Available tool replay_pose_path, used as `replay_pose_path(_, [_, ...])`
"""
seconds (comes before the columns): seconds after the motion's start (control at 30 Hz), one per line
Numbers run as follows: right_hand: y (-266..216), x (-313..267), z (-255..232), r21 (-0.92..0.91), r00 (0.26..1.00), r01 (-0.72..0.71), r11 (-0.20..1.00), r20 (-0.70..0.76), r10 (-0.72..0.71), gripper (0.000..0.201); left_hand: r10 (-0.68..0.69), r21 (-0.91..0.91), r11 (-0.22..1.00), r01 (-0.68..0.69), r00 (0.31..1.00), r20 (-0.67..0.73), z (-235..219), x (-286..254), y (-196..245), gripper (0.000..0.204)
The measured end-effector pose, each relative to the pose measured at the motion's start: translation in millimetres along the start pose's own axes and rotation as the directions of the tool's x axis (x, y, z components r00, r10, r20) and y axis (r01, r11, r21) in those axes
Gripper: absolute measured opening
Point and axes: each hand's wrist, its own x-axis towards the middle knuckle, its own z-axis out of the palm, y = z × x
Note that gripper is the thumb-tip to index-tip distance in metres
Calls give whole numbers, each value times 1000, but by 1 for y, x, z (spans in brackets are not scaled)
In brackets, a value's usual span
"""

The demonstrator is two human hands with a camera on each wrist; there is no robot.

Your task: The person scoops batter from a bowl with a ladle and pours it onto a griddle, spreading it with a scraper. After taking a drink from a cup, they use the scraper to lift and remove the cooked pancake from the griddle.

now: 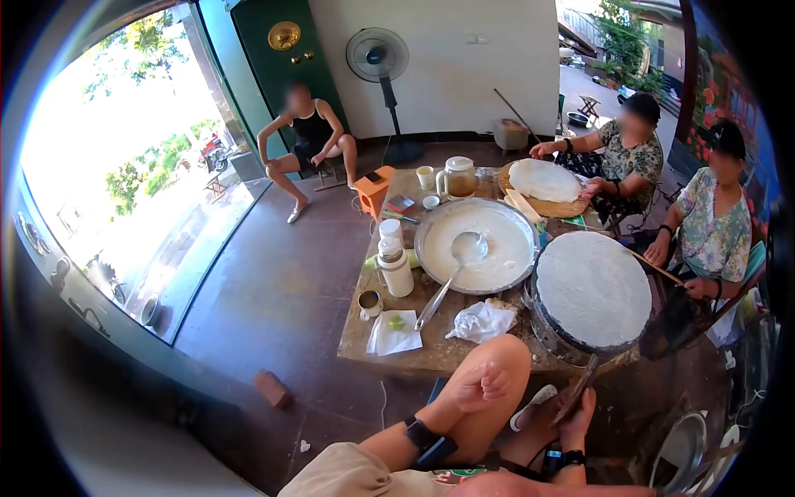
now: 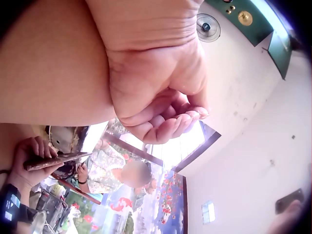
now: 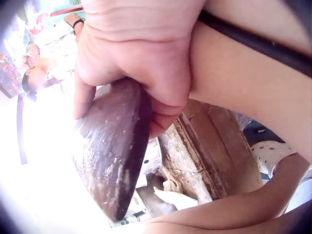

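My left hand (image 1: 484, 385) lies against my raised knee, its fingers loosely curled and nothing in them. In the left wrist view that hand (image 2: 158, 92) shows its palm side. Low in front of the table, my right hand (image 1: 575, 418) grips a dark brown flat scraper (image 1: 577, 389), which tilts up towards the griddle's near edge. Seen from the right wrist, the scraper (image 3: 114, 146) is broad and rounded with pale specks on it. A white layer (image 1: 592, 290) covers the round griddle. Left of it, a metal ladle (image 1: 469, 248) rests in a wide basin (image 1: 422, 253) of white batter.
On the wooden table (image 1: 352, 331) stand a white thermos (image 1: 396, 269), a metal mug (image 1: 370, 305), a glass pitcher (image 1: 458, 178) and a crumpled cloth (image 1: 483, 321). At the right, one person handles a white round sheet (image 1: 544, 180); another holds a stick. A brick (image 1: 272, 389) lies on the floor.
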Motion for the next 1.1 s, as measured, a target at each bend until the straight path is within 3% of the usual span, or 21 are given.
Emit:
replay_pose_path(0.2, [-3,-3,2,-23,997,15,1000,74,-13,18,-29,4,1000,29,999,-15,5,3,0,38])
replay_pose_path(0.3, [-6,-6,9,-96,999,15,995,45,-11,34,-44,-13,999,44,999,-19,6,5,0,38])
replay_pose_path(0.4, [-4,-2,3,-102,1000,14,995,-13,-16,32,-50,-28,998,49,998,-26,7,6,0,37])
replay_pose_path(0.5, [-4,-5,9,-48,999,13,999,-37,-14,17,-53,-40,998,51,998,-31,7,6,-1,37])
replay_pose_path(0.8, [-1,0,1,-16,1000,18,1000,-16,-19,18,-22,-29,999,21,998,-52,1,2,0,35])
replay_pose_path(0.9, [-3,-2,-3,-73,999,24,997,30,-22,32,-17,-24,1000,16,998,-53,3,0,0,35])
replay_pose_path(1.1, [1,6,-15,-35,1000,13,999,21,-12,33,-12,-13,1000,11,999,-33,1,2,-1,34])
